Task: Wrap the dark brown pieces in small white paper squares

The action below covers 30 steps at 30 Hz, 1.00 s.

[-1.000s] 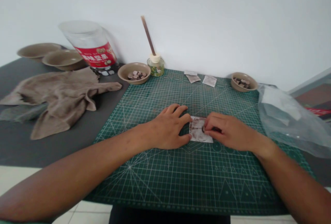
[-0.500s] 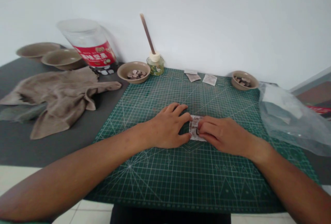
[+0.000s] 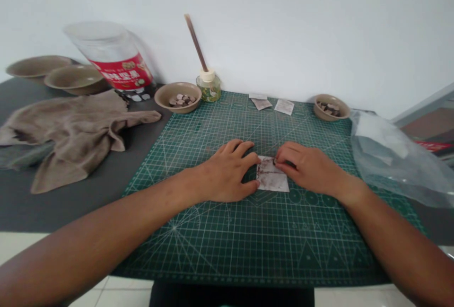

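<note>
A small white square (image 3: 272,181) with brown smears and a fold line across it lies on the green cutting mat (image 3: 220,245). I cannot tell whether it is paper or cloth. My left hand (image 3: 229,172) rests on the mat with fingers apart, thumb and fingertip at the square's left edge. Over the square's upper right part, my right hand (image 3: 308,167) is closed in a pinch on a small dark piece (image 3: 275,161), mostly hidden by the fingertips.
Bowls of small brown pieces stand at the back left (image 3: 182,89) and back right (image 3: 329,101). Between them are a reed diffuser (image 3: 209,89) and several smeared squares (image 3: 284,106). Leftward are a plastic jar (image 3: 124,73), two bowls and a brown cloth (image 3: 78,132); a plastic bag (image 3: 390,151) lies right.
My right hand has moved up and slightly right across the square, uncovering its lower right part. My left hand stays at the left edge. The view has shifted slightly.
</note>
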{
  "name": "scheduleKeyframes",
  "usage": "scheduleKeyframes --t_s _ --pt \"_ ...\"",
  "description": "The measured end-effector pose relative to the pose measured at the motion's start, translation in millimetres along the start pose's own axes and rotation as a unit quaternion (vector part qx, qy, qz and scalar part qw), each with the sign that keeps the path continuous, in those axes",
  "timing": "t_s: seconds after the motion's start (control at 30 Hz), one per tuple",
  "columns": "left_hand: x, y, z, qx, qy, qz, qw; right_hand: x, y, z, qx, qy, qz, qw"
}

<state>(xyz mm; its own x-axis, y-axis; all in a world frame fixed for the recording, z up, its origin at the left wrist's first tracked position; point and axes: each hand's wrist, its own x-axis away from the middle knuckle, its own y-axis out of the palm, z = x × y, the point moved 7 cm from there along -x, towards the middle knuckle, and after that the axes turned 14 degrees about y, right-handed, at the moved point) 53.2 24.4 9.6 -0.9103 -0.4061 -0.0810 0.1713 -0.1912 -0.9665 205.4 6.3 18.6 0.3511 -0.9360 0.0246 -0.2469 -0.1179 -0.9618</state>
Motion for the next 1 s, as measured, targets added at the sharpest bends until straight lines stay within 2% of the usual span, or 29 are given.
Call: scheduleKeyframes --t_s 0.07,0.13,0.3,0.47,0.6,0.67,0.77,0.9,0.93,1.0 --pt "0.2 1.1 0.2 0.004 0.004 0.003 1.000 4.9 3.5 -5.1 -0.021 -0.040 -0.036 0.998" --pt "0.3 1.8 0.3 0.001 0.007 0.006 1.000 8.1 5.3 -9.9 -0.025 -0.066 -0.045 0.996" --pt "0.4 1.0 0.5 -0.004 0.008 0.022 1.000 2.0 0.9 -3.9 -0.007 -0.012 0.013 1.000" --pt "-0.4 1.3 1.7 -0.006 0.012 0.017 1.000 5.1 7.9 -18.2 -0.023 -0.070 -0.026 0.997" --pt "-0.6 1.2 0.9 -0.008 0.005 0.007 1.000 1.9 1.4 -4.5 -0.005 -0.003 0.022 1.000" --pt "-0.6 1.6 0.9 -0.004 0.005 0.001 1.000 3.7 3.5 -4.2 -0.021 -0.009 0.000 1.000" --pt "-0.5 2.0 0.8 -0.003 0.007 0.000 1.000 6.4 8.5 -11.6 -0.028 -0.052 -0.037 0.998" --pt "-0.2 2.2 0.1 -0.008 0.005 0.008 1.000 1.5 -2.5 3.0 -0.002 0.015 0.024 1.000" --pt "-0.1 2.1 0.1 -0.008 0.004 0.010 1.000 2.1 -4.2 5.8 -0.002 0.023 0.024 0.999" --pt "0.1 1.8 0.6 -0.006 0.004 0.012 1.000 6.4 -1.4 2.4 -0.013 -0.003 -0.017 1.000"
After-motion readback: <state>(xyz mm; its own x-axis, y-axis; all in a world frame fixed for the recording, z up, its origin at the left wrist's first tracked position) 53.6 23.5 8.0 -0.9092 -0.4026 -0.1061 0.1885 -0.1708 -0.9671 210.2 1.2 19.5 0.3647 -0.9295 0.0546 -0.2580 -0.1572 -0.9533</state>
